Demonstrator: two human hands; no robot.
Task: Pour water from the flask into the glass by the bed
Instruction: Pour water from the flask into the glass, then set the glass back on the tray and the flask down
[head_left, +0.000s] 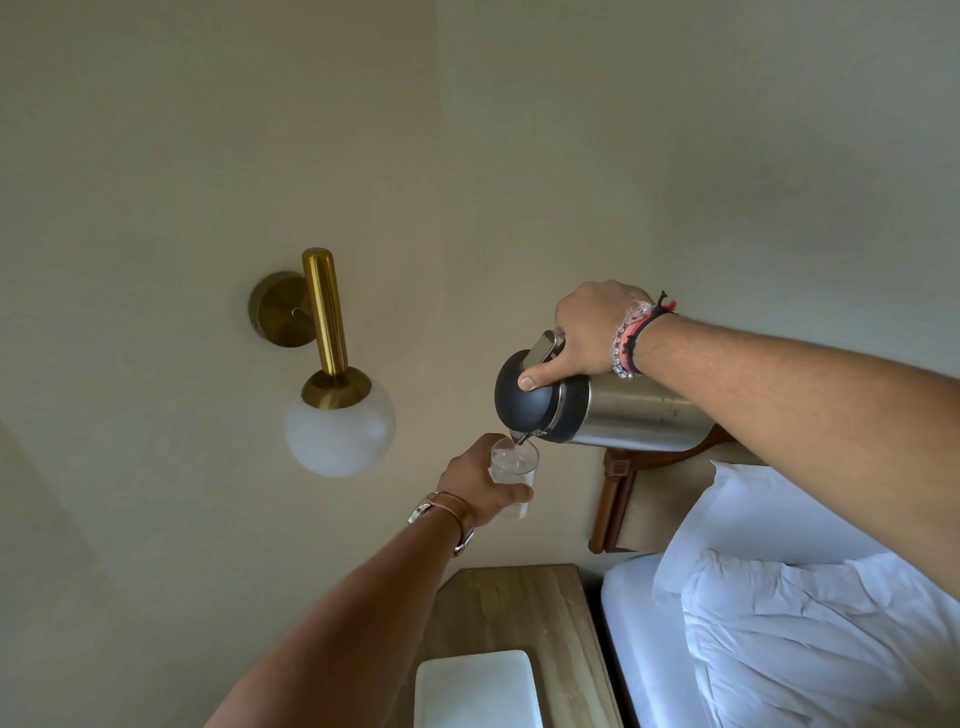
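A steel flask (623, 413) with a black lid is tipped on its side in the air, spout down over a clear glass (514, 470). My right hand (587, 332) grips the flask's handle, thumb pressed on the black lid. Water runs from the spout into the glass, which holds some water. My left hand (475, 480) wraps around the glass from the left and holds it up above the bedside table (519, 608).
A brass wall lamp (332, 364) with a white globe hangs on the wall to the left of the glass. A white tray (478, 691) lies on the wooden table below. The bed (810, 623) with white pillow and sheets and a wooden headboard is on the right.
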